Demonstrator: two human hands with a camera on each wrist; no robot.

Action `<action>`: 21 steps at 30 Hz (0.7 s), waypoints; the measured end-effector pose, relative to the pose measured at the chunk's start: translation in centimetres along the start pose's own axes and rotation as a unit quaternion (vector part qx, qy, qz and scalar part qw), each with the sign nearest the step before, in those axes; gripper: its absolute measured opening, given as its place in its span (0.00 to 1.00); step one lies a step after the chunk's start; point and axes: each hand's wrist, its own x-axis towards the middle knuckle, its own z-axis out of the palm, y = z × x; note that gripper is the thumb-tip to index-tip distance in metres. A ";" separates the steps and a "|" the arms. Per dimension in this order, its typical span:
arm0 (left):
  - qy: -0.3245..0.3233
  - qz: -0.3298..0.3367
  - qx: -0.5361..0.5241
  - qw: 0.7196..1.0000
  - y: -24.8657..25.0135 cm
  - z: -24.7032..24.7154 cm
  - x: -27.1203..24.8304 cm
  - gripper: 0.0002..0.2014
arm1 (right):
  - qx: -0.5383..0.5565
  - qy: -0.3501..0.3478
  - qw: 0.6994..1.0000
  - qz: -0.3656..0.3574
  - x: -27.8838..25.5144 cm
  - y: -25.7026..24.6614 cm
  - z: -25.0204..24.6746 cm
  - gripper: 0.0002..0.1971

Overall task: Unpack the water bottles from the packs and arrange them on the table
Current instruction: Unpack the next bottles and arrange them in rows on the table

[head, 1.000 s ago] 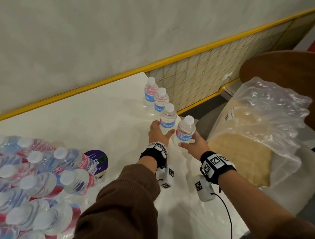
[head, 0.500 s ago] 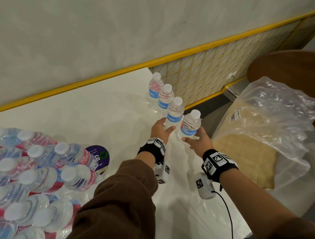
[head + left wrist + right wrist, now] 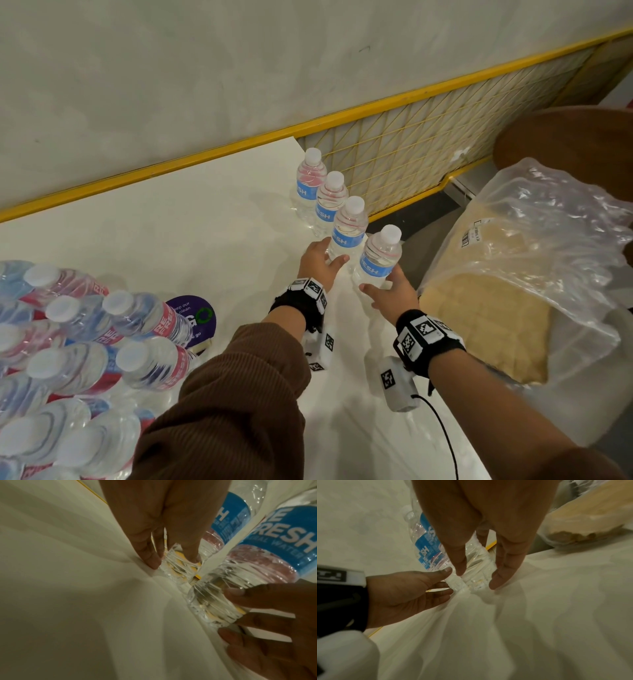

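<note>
Four clear water bottles with blue labels stand in a row along the right edge of the white table [image 3: 171,233]. My left hand [image 3: 322,262] holds the base of the third bottle [image 3: 347,233], thumb on one side and fingers on the other. My right hand [image 3: 383,287] holds the base of the nearest bottle [image 3: 378,262] the same way. In the right wrist view my thumb and fingers [image 3: 498,580] flank that bottle's foot [image 3: 479,561]. A shrink-wrapped pack of bottles [image 3: 68,359] lies at the table's left.
A yellow-framed mesh fence [image 3: 428,144] runs behind the table's right edge. A clear plastic bag holding tan material [image 3: 513,274] sits to the right, off the table. A brown round surface [image 3: 575,137] lies beyond it. A purple round label [image 3: 195,315] lies by the pack.
Both hands stay at the bases of the same two bottles. The bottles stand where they were; only the head view has shifted slightly.
</note>
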 end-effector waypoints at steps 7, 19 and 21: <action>0.000 -0.022 0.011 1.000 -0.4 0.1 0.3 0.34 | 0.031 0.012 0.999 -0.004 -0.2 1.3 0.0 0.39; -0.006 -0.025 0.019 0.999 -0.7 0.3 0.4 0.34 | 0.046 0.024 0.999 0.013 0.3 1.8 0.2 0.35; -0.009 -0.031 0.019 0.999 -0.6 0.3 0.5 0.34 | 0.043 0.028 0.999 0.017 0.3 1.7 0.3 0.35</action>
